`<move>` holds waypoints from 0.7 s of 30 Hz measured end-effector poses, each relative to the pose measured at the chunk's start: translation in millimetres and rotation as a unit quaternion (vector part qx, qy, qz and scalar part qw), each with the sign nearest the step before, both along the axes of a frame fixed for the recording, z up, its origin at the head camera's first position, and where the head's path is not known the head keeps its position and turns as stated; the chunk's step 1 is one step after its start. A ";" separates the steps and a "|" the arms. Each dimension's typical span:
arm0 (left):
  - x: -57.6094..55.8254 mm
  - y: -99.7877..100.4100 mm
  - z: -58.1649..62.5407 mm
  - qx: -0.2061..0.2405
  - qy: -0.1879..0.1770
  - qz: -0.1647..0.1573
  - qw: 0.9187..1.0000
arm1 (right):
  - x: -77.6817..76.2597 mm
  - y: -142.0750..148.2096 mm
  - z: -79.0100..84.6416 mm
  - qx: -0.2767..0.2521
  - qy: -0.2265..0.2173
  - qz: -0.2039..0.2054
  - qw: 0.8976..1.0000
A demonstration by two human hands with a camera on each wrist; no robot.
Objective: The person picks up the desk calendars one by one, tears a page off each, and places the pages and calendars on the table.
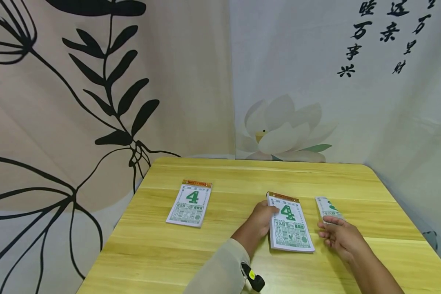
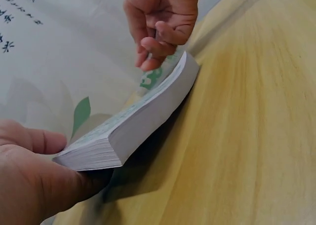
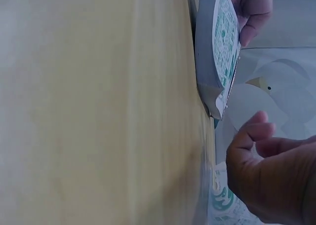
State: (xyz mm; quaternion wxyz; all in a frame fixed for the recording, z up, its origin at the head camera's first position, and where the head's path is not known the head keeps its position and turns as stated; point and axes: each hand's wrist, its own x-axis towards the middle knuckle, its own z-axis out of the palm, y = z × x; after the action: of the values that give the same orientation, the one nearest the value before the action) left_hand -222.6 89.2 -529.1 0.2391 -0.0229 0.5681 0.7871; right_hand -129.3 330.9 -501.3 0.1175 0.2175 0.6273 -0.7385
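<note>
My left hand (image 1: 259,220) grips a thick tear-off calendar pad (image 1: 292,230) by its left edge, thumb on top. The pad's top page shows a large green 4 under a brown-and-gold binding strip. In the left wrist view the pad (image 2: 148,116) is tilted, its near end raised off the table. To the right of the pad, my right hand (image 1: 343,239) hovers with loosely bent fingers and nothing visible between them. Beyond its fingers lies a loose printed sheet (image 1: 325,205), partly hidden by the hand; the right wrist view shows that sheet (image 3: 224,200) below the hand.
A second calendar pad (image 1: 189,206), also showing a green 4, lies flat at the left of the wooden table (image 1: 150,245). Behind the table hang a curtain with black plant prints (image 1: 121,100) and a pale one with a lotus (image 1: 286,130).
</note>
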 end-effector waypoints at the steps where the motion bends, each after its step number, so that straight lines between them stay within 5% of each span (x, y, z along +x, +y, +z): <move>1: 0.2 -0.4 0.5 -0.009 0.003 0.000 1.000 | -0.1 -0.2 -0.7 0.003 0.000 0.007 1.000; 21: -2.9 -0.9 1.9 -0.063 0.008 0.032 0.997 | 23.3 -27.7 -0.7 0.047 -0.021 0.082 0.995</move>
State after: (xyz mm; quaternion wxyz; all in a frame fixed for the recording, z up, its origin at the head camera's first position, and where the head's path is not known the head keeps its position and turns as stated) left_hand -225.5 88.3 -527.1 0.2075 -0.0494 0.6173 0.7573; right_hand -106.0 303.2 -502.0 0.1804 0.1858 0.6747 -0.6912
